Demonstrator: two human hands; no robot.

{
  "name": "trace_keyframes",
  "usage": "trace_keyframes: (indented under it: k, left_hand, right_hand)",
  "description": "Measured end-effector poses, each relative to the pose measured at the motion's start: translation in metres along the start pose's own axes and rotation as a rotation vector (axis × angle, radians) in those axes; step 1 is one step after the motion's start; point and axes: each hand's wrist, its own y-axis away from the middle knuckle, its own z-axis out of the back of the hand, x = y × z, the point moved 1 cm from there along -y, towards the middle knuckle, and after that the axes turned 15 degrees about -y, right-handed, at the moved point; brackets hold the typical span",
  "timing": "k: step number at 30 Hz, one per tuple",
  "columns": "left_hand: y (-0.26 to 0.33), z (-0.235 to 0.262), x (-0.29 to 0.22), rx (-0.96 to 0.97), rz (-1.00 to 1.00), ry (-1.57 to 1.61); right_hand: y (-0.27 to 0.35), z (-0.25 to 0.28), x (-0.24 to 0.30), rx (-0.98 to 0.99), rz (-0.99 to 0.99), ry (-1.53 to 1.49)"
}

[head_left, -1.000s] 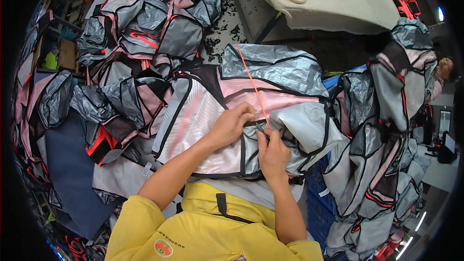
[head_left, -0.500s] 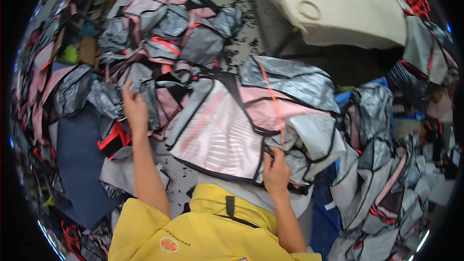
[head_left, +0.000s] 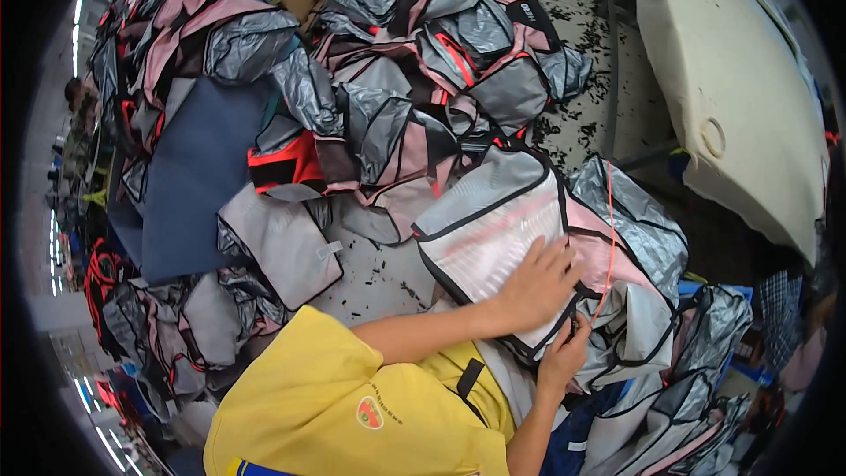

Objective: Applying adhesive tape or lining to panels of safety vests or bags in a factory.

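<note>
A half-made bag panel of clear ribbed plastic, pink and silver fabric with black binding lies in front of me. My left hand presses flat on its clear panel, fingers spread. My right hand pinches the panel's black-bound lower edge just below the left hand. A thin orange cord runs down across the pink part toward my hands.
A big heap of grey, pink and black bag pieces fills the floor ahead. A dark blue mat lies at the left, a loose grey piece beside it. A cream padded table stands at the right; more pieces pile below it.
My left hand came back from the pile at the left and now rests on the clear panel. The view has swung left; the right hand kept its hold on the edge.
</note>
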Motion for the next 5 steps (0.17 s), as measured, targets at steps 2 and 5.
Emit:
trace_keyframes:
  k: [2, 5]
  left_hand:
    - [0.014, -0.01, -0.007, 0.092, -0.04, -0.075]
    - [0.021, -0.011, -0.011, 0.244, -0.111, -0.107]
  right_hand:
    - [0.0, 0.001, 0.001, -0.032, 0.008, 0.007]
    - [0.003, 0.016, 0.002, -0.118, -0.024, 0.012]
